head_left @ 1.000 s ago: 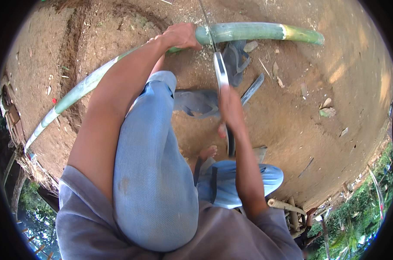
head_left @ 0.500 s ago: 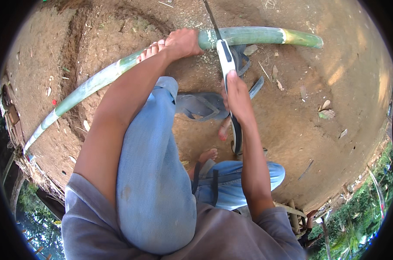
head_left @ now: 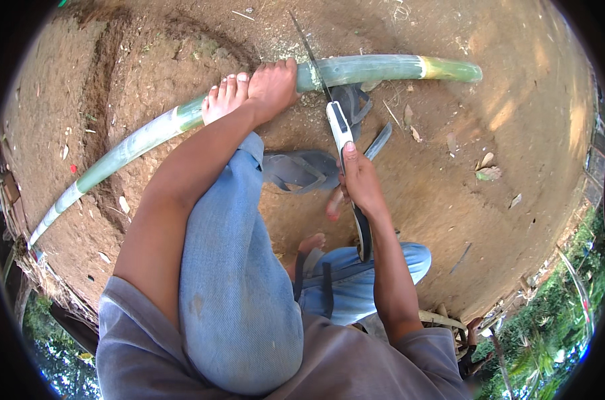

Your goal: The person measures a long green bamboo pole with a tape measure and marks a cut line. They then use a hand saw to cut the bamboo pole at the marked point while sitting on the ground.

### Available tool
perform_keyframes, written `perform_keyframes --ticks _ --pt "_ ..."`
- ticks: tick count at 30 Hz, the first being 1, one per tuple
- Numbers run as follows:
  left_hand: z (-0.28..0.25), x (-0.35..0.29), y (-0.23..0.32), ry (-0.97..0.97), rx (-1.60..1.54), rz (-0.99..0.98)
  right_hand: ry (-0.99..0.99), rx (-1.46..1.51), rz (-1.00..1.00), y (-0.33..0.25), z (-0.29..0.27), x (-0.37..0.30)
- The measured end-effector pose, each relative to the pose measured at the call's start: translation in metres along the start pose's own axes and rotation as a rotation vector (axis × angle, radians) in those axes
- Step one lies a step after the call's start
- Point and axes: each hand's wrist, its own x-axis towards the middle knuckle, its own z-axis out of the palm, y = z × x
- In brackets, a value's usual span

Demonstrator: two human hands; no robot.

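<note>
The long green bamboo pole [head_left: 382, 68] lies flat on the brown dirt ground [head_left: 516, 133], its length running left to right. The left hand [head_left: 274, 87] presses on top of the pole, fingers curled over it, next to a bare foot [head_left: 224, 97]. The right hand [head_left: 361, 181] is nearer the body – fingers wrapped tight on the white-handled saw [head_left: 339, 127]. Its thin blade crosses the pole just right of the left hand. A grey flip-flop sandal [head_left: 302, 170] lies below the pole.

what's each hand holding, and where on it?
Right hand grips a saw by its white handle end, blade across the green bamboo pole. Left hand presses on the pole just left of the blade, beside a bare foot.
</note>
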Motion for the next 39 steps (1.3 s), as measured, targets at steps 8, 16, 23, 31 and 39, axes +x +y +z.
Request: perform_keyframes --ticks 8,16,23,31,39 --pt "0.003 0.000 -0.008 -0.016 -0.030 0.006 -0.019 0.042 0.007 0.000 0.005 -0.034" --pt "-0.012 0.006 -0.003 -0.102 -0.055 -0.017 -0.013 0.025 -0.026 -0.016 0.015 0.041" --pt "-0.002 0.008 -0.008 -0.067 -0.081 0.026 0.010 -0.031 -0.139 0.009 0.016 0.037" --pt "-0.012 0.006 -0.011 -0.186 -0.098 -0.062 -0.001 0.003 -0.057 0.013 0.011 -0.026" --pt "-0.008 0.006 -0.012 -0.196 -0.091 -0.016 -0.012 0.042 0.063 -0.021 0.022 0.047"
